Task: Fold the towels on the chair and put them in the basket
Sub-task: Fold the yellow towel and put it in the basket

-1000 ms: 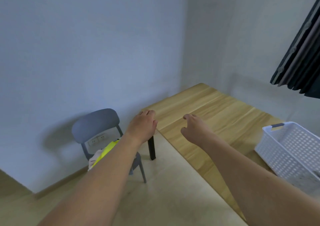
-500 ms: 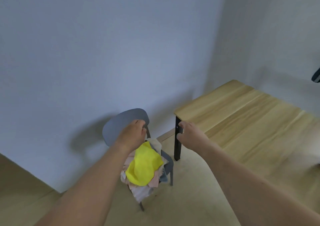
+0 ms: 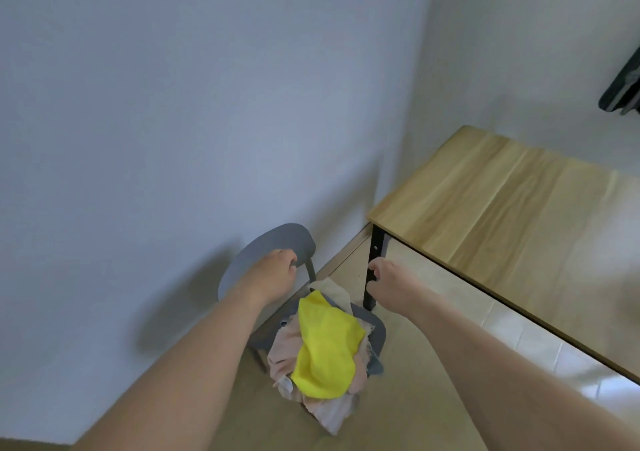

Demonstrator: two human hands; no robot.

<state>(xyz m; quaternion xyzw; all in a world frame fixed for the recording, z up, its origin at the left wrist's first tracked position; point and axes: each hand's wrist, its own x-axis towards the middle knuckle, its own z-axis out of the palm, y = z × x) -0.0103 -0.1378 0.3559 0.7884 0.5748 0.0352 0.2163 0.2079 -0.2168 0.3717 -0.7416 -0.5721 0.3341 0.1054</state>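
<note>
Towels (image 3: 325,350) heaped on grey chair (image 3: 273,243) seat, yellow one on top. Left hand (image 3: 273,277) over chair back, fingers loosely curled, empty. Right hand (image 3: 388,277) beside black table leg (image 3: 372,270), loosely curled, empty.

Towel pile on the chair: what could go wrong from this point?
The pile hangs over the front edge of the gray chair seat, so lifting the yellow towel on top may drag the pinkish cloths beneath it to the floor. Both the left hand and the right hand are above the pile and hold nothing; a hasty grab could take several towels at once.
</note>
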